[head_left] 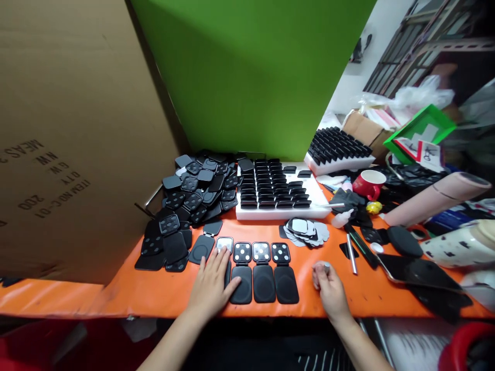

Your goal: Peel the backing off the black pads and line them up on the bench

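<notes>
A white foam tray is sitting on orange sheeting, a flat green panel standing behind. Before the tray, the left hand is lying open on hinged black rectangular pads; before the tray's right end, the right hand is making a fist (contents hidden).

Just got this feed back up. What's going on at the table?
A person's left hand rests flat over the leftmost of four black hinged pads lying open in a row. The right hand is curled to the right of the row; whether it holds anything is unclear. Behind lie a heap of black pads, a white foam tray holding rows of black pieces, and a pile of thin cutouts.
</notes>
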Action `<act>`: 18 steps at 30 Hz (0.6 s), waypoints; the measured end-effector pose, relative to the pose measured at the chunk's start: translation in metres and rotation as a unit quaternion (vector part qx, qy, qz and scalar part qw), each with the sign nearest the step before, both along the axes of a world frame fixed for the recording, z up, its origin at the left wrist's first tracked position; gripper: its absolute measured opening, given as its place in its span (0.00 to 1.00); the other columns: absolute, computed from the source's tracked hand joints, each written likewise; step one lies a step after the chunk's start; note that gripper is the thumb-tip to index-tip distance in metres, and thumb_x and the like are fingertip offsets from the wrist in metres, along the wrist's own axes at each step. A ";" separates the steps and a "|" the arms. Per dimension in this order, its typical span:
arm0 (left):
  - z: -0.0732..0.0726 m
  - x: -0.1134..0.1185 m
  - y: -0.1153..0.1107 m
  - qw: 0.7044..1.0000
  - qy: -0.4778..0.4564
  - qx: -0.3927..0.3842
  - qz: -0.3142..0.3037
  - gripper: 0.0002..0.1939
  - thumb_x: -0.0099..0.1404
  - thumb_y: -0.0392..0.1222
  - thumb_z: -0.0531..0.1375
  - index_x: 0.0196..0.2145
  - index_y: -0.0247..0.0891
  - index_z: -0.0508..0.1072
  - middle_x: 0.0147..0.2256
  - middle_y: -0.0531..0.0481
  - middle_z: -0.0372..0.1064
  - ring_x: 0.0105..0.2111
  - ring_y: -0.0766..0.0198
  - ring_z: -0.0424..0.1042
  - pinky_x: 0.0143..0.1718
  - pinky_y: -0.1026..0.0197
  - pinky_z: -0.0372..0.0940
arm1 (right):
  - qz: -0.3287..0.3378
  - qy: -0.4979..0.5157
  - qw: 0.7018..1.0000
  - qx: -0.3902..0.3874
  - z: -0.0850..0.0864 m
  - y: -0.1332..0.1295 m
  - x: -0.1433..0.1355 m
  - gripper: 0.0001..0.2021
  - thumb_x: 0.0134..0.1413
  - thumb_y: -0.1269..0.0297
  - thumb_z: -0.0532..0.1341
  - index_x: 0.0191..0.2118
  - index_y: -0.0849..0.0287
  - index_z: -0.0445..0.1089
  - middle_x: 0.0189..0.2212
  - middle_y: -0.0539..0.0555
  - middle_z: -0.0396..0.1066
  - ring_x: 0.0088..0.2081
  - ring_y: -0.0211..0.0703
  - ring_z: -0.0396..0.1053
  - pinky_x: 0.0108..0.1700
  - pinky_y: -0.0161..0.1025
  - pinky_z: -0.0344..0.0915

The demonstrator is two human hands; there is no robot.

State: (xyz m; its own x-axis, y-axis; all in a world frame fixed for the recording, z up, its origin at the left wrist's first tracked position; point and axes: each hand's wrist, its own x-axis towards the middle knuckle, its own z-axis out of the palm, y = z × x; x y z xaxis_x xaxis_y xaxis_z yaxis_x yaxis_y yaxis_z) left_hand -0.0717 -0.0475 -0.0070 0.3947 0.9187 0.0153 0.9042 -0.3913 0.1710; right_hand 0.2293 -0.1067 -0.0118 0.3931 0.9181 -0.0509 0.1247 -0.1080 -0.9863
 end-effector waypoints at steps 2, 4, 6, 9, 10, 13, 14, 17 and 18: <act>-0.001 0.000 -0.005 1.000 0.001 0.001 0.001 0.33 0.63 0.57 0.44 0.61 0.39 0.45 0.62 0.49 0.41 0.61 0.52 0.39 0.58 0.43 0.39 | -0.009 -0.020 1.000 -0.008 0.001 0.000 -0.002 0.17 0.53 0.47 0.52 0.27 0.58 0.60 0.17 0.45 0.53 0.20 0.35 0.53 0.23 0.33 0.55; -0.003 0.001 -0.011 1.000 -0.002 -0.001 0.002 0.34 0.63 0.57 0.45 0.61 0.39 0.44 0.62 0.49 0.41 0.61 0.52 0.40 0.58 0.44 0.40 | -0.018 -0.045 0.999 -0.009 0.002 0.001 -0.004 0.19 0.50 0.45 0.54 0.26 0.58 0.61 0.17 0.46 0.55 0.20 0.36 0.55 0.22 0.33 0.56; -0.002 0.002 -0.016 1.000 -0.010 -0.001 0.003 0.34 0.62 0.57 0.46 0.61 0.39 0.44 0.62 0.48 0.41 0.61 0.52 0.40 0.58 0.44 0.40 | -0.026 -0.066 0.998 -0.003 0.004 0.001 -0.005 0.20 0.48 0.44 0.54 0.25 0.59 0.62 0.17 0.47 0.57 0.20 0.36 0.56 0.22 0.33 0.57; 0.004 0.001 -0.013 0.999 -0.029 0.003 0.013 0.32 0.63 0.55 0.47 0.61 0.41 0.47 0.61 0.49 0.44 0.61 0.52 0.42 0.58 0.44 0.41 | -0.026 -0.081 0.996 0.000 0.006 0.001 -0.006 0.20 0.48 0.44 0.55 0.25 0.59 0.64 0.16 0.47 0.58 0.20 0.37 0.57 0.22 0.33 0.58; 0.008 -0.001 -0.008 0.999 -0.039 0.006 0.032 0.30 0.63 0.54 0.47 0.60 0.41 0.49 0.61 0.48 0.45 0.60 0.53 0.43 0.58 0.46 0.42 | -0.024 -0.084 0.996 -0.003 0.006 0.002 -0.006 0.20 0.48 0.44 0.55 0.25 0.59 0.64 0.16 0.48 0.59 0.20 0.37 0.58 0.23 0.33 0.59; 0.021 -0.011 0.020 0.989 -0.060 0.018 0.130 0.27 0.64 0.49 0.47 0.57 0.35 0.54 0.58 0.42 0.52 0.57 0.55 0.52 0.56 0.53 0.49 | -0.021 -0.093 0.995 -0.012 0.004 0.002 -0.005 0.20 0.48 0.44 0.54 0.26 0.59 0.65 0.18 0.49 0.61 0.22 0.39 0.61 0.25 0.34 0.61; 0.024 -0.015 0.031 0.987 -0.060 0.018 0.151 0.26 0.64 0.49 0.47 0.57 0.33 0.54 0.56 0.39 0.55 0.55 0.53 0.55 0.54 0.53 0.51 | -0.020 -0.097 0.995 -0.015 0.003 0.002 -0.004 0.20 0.48 0.44 0.54 0.27 0.59 0.66 0.19 0.50 0.63 0.23 0.40 0.62 0.27 0.34 0.62; 0.030 -0.026 0.059 0.982 -0.054 -0.005 0.182 0.29 0.60 0.49 0.52 0.55 0.32 0.58 0.50 0.36 0.62 0.49 0.48 0.62 0.48 0.51 0.57 | -0.014 -0.109 0.993 -0.030 0.002 0.002 -0.003 0.20 0.49 0.45 0.54 0.29 0.60 0.66 0.23 0.52 0.66 0.28 0.43 0.65 0.31 0.35 0.64; 0.031 -0.029 0.066 0.981 -0.054 -0.016 0.186 0.29 0.58 0.49 0.54 0.55 0.32 0.58 0.48 0.36 0.63 0.48 0.47 0.63 0.47 0.51 0.57 | -0.011 -0.111 0.993 -0.033 0.002 0.002 -0.004 0.20 0.49 0.45 0.54 0.29 0.60 0.66 0.24 0.53 0.67 0.29 0.44 0.65 0.32 0.35 0.64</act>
